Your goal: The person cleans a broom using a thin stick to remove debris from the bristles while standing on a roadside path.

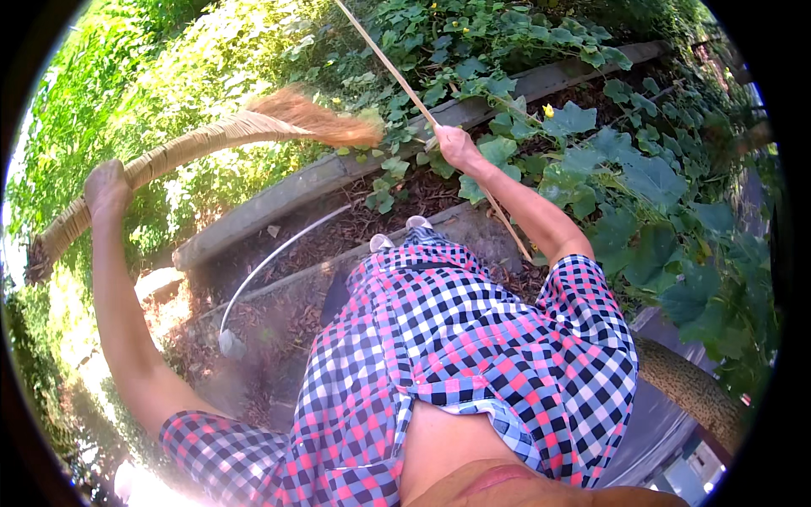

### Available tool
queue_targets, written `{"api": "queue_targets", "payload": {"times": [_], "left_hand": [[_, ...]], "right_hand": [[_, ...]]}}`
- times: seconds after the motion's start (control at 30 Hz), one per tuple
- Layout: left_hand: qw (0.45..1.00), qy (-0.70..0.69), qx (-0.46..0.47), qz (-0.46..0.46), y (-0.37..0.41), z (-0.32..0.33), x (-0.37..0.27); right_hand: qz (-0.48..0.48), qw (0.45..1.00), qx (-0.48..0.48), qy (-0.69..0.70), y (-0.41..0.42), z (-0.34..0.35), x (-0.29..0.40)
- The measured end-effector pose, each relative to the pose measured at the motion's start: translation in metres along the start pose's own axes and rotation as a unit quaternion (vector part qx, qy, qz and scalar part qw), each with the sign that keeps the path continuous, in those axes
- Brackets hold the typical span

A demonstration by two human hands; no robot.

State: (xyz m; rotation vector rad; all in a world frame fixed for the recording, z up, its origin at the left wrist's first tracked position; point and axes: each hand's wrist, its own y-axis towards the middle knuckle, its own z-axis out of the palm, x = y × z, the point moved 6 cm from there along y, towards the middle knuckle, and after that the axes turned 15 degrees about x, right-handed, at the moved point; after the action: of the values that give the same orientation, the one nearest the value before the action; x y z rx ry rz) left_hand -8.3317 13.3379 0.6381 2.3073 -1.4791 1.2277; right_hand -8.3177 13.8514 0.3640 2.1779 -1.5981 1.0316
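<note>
At the left, my left hand is wrapped around a thick, curved bundle bound with pale strips. Reddish-brown fibres fan out from its far end, like a broom's bristles. My right hand grips a long, thin wooden stick. The stick slants from the top of the view, through my fist, and down past my forearm. Leafy vines with yellow flowers hang close to my right hand. My shoes show below my checked shirt.
A long concrete beam crosses in front of me, with dry leaves behind a low concrete edge. A curved white rod with a pale knob lies at the left. A speckled trunk stands at the lower right, beside grey paving.
</note>
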Motion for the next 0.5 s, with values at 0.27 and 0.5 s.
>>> {"api": "queue_targets", "payload": {"times": [0.27,0.5], "left_hand": [[0.998,0.002,-0.061,0.016,-0.009,-0.017,0.009],[0.999,0.011,-0.028,0.026,0.003,-0.007,0.006]], "right_hand": [[-0.082,0.993,0.042,-0.067,-0.020,0.056,0.054],[0.035,0.990,0.077,-0.113,-0.015,0.025,-0.024]]}}
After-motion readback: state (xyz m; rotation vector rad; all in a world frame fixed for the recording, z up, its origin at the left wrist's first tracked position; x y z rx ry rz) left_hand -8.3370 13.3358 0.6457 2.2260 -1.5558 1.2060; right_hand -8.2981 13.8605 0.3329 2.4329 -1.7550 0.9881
